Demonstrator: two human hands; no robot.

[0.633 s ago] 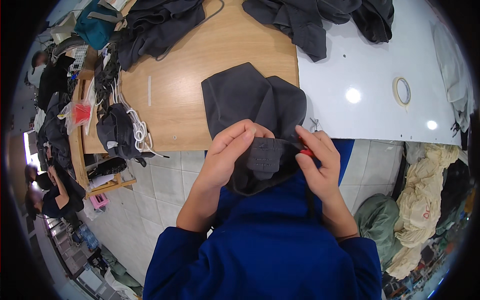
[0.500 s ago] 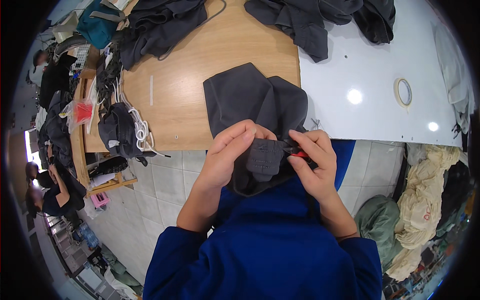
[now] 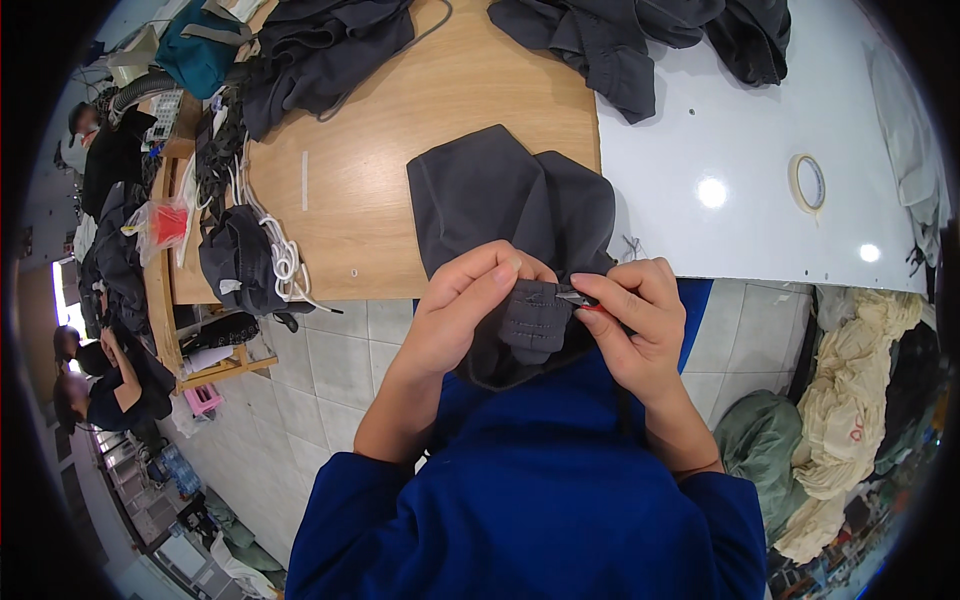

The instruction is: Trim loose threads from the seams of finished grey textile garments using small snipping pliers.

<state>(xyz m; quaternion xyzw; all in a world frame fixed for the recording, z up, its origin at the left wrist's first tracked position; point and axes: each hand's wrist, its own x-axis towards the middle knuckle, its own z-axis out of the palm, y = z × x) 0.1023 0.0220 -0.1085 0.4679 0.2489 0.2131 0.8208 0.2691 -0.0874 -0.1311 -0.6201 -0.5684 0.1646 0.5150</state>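
Observation:
A dark grey garment [image 3: 480, 195] is spread over the near edge of the wooden table and hangs down toward my lap. Its thick folded band [image 3: 533, 325], crossed by several rows of stitching, is held up between my hands. My left hand [image 3: 462, 300] pinches the band's upper left edge between thumb and fingers. At the band's right edge, my right hand [image 3: 640, 315] closes on a small red-handled cutting tool [image 3: 577, 298]. Its pointed metal tip lies against the top row of stitches. Most of the tool's handle is hidden by my fingers.
A masking tape roll [image 3: 806, 183] rests on the white tabletop [image 3: 720, 130]. More dark garments [image 3: 330, 50] lie at the far side. White cord [image 3: 285, 255] hangs by a dark bundle at left. Cream fabric [image 3: 850, 390] is heaped at lower right. People [image 3: 105, 385] appear far left.
My right hand has moved slightly right and turned, showing more of the tool's metal blade. The band has shifted a little to the right with my left hand still pinching it.

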